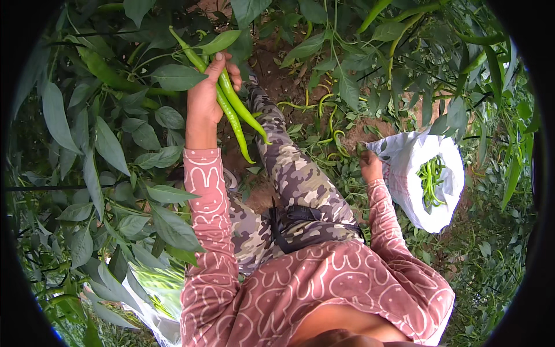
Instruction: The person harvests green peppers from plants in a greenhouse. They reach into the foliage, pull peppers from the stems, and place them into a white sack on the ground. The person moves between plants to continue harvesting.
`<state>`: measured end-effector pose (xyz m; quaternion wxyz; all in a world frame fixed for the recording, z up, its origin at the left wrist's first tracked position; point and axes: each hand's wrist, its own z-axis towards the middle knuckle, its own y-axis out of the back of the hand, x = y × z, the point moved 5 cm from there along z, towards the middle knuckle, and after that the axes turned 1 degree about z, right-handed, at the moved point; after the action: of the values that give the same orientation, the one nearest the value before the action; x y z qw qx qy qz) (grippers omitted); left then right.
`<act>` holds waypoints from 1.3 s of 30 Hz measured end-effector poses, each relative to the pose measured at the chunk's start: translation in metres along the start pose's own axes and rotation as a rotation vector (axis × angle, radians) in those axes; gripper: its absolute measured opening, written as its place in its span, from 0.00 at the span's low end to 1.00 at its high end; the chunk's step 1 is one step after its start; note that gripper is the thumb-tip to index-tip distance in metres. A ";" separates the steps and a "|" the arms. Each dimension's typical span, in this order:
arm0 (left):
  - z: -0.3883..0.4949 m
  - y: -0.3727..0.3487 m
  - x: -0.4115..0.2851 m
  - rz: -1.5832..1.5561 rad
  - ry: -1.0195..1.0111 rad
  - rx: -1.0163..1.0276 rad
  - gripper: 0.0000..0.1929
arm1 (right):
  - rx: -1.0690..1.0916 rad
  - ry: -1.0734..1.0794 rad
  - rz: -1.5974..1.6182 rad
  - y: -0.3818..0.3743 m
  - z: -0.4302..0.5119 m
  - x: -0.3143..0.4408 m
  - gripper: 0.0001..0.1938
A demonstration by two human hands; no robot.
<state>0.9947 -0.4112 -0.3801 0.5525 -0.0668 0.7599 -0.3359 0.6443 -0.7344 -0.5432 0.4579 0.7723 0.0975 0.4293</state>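
Two long green chili peppers (236,102) lie in my left hand (208,93), their tips hanging past the palm. The hand is up among the leaves of a pepper plant (167,78) on the left, its thumb over the peppers near their stem ends. Whether those ends are still attached to the plant is hard to tell among the leaves. Low on the right, my right hand (371,166) is closed at the lower corner of a white plastic sack (401,162). Its fingers are partly hidden. Inside the sack's round open mouth are many green peppers (430,181).
Pepper plants with hanging peppers (403,43) crowd both sides. Curled yellow-green peppers (334,121) and leaves litter the brown soil (271,56). A clear plastic bag (151,312) with green peppers stands at lower left. My camouflage-trousered leg (299,169) stretches along the row.
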 end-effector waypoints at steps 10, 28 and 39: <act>-0.046 -0.022 0.045 -0.031 0.153 0.019 0.13 | 0.246 0.183 0.193 -0.097 0.048 0.141 0.12; -0.066 -0.077 0.083 -0.344 0.259 -0.032 0.08 | 0.813 0.522 -0.939 -0.190 0.094 -0.017 0.18; -0.041 -0.127 0.300 0.490 0.344 0.093 0.12 | 0.415 0.282 0.028 -0.005 0.084 0.038 0.12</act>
<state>0.8104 -0.6320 -0.5378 0.4826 0.2021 0.8196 -0.2334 0.7323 -0.7634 -0.5429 0.2655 0.7834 0.2359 0.5101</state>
